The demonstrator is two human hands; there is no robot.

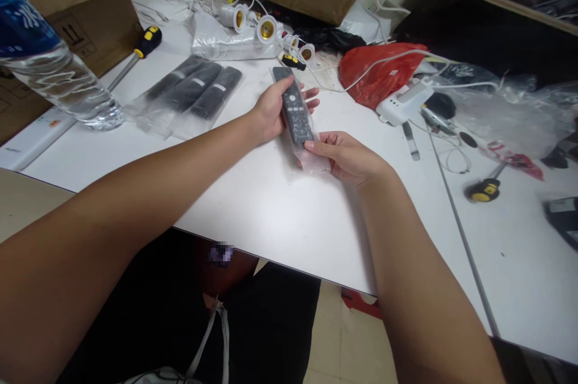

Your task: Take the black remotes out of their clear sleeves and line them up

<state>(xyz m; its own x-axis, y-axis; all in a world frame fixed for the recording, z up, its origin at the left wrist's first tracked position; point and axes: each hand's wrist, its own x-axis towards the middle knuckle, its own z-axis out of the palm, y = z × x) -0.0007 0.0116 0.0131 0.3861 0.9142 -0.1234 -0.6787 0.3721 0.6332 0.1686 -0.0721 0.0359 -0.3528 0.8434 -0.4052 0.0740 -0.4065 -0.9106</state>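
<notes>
A black remote control [295, 110] in a clear plastic sleeve is held above the white table, its buttons facing up. My left hand [271, 112] grips its upper left side, with the thumb on the front and fingers behind. My right hand [345, 155] pinches the lower end, where the loose part of the plastic sleeve [316, 162] hangs past the remote. To the left of my hands lie several more bagged remotes [217, 94], side by side on the table.
A water bottle [67, 71] and a screwdriver [147, 44] stand at the left near a cardboard box [106, 17]. Behind are white lamp sockets [266, 29] and tangled cables. On the right lie a red bag [379, 71], a power strip [406, 104] and another screwdriver [485, 190].
</notes>
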